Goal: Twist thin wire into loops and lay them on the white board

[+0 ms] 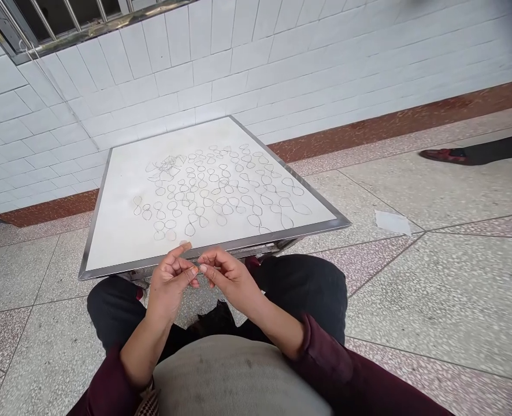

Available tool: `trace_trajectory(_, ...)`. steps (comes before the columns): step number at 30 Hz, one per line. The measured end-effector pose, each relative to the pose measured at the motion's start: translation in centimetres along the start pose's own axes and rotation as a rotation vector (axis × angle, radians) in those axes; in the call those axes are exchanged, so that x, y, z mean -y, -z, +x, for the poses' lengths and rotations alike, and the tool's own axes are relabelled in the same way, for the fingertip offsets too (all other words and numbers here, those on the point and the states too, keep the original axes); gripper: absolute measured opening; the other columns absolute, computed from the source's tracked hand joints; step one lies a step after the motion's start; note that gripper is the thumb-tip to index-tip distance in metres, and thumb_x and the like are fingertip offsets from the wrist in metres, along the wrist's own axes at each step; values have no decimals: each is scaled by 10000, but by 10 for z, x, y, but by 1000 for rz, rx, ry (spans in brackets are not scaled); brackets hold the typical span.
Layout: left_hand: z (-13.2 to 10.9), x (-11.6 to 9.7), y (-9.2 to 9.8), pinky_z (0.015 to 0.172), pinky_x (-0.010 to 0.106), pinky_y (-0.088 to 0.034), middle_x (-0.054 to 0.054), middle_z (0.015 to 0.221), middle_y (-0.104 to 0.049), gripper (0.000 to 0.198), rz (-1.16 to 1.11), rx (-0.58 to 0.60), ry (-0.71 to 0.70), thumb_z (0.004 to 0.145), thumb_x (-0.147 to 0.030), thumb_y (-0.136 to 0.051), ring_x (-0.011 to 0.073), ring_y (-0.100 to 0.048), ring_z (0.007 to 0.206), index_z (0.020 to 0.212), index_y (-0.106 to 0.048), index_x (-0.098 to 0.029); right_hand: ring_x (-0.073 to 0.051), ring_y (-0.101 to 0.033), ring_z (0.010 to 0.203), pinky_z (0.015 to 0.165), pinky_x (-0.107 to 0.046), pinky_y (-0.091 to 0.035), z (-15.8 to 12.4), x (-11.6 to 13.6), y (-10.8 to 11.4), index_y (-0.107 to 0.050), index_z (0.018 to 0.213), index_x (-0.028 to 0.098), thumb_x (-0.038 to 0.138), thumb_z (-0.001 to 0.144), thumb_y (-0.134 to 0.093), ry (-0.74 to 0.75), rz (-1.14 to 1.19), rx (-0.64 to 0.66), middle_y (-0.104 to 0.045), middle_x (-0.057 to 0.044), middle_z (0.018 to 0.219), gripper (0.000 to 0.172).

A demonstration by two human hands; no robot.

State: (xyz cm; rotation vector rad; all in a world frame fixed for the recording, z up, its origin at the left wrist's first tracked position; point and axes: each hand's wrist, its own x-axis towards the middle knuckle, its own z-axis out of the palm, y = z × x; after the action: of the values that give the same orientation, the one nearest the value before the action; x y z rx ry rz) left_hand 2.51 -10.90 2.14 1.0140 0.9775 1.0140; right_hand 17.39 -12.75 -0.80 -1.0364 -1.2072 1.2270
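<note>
My left hand point(171, 280) and my right hand point(226, 277) meet just in front of the table's near edge, above my lap. Thumb and fingers of each are pinched together, tip to tip with the other hand. Whatever lies between the fingertips is too small and thin to make out. Beyond them, the white tabletop point(121, 231) with its grey metal rim carries many thin dark loops point(201, 211), like wire or cord, several shaped as figure eights. A tangled heap of thin strands point(169, 166) lies toward the back left of the top.
A white tiled wall point(212, 69) stands behind the table, with a barred window point(74, 17) at upper left. On the speckled floor point(455, 289) to the right lies a pale scrap point(392, 222). Another person's shoe point(442, 155) and dark trouser leg show at far right.
</note>
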Motion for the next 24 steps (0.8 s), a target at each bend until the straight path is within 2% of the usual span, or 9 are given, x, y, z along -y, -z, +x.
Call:
trace_trajectory(5, 3, 2, 1, 594, 244, -473, -38, 684, -641, 663, -33, -17, 79, 700, -287, -807, 92, -581, 539, 1295, -546, -152, -109, -514, 651, 550, -231, -477, 2, -1, -1, -584, 906, 218, 381, 872, -608, -22, 47, 30, -544, 17, 767, 168)
trace_trajectory(8, 3, 5, 2, 646, 258, -493, -34, 694, -655, 633, -18, -14, 57, 718, -304, -797, 96, -600, 574, 1288, -558, -166, -102, -501, 623, 543, -228, -470, 3, 1, -1, -569, 901, 215, 382, 871, -611, -57, 70, 34, -526, 30, 737, 175)
trace_trajectory(14, 0, 7, 6, 760, 311, -529, 32, 881, -724, 600, -15, 45, 26, 767, -306, -756, 141, -671, 730, 1318, -550, -189, -102, -493, 624, 533, -219, -450, 4, 3, 2, -564, 893, 216, 400, 858, -628, -87, 83, -5, -507, 35, 726, 197)
trace_trajectory(24, -1, 5, 3, 644, 274, -540, 8, 788, -705, 483, 34, 0, -15, 776, -304, -732, 124, -655, 652, 1222, -601, -171, -89, -494, 600, 581, -237, -441, 4, 6, 5, -562, 920, 206, 397, 887, -606, -105, 64, 69, -533, 44, 729, 199)
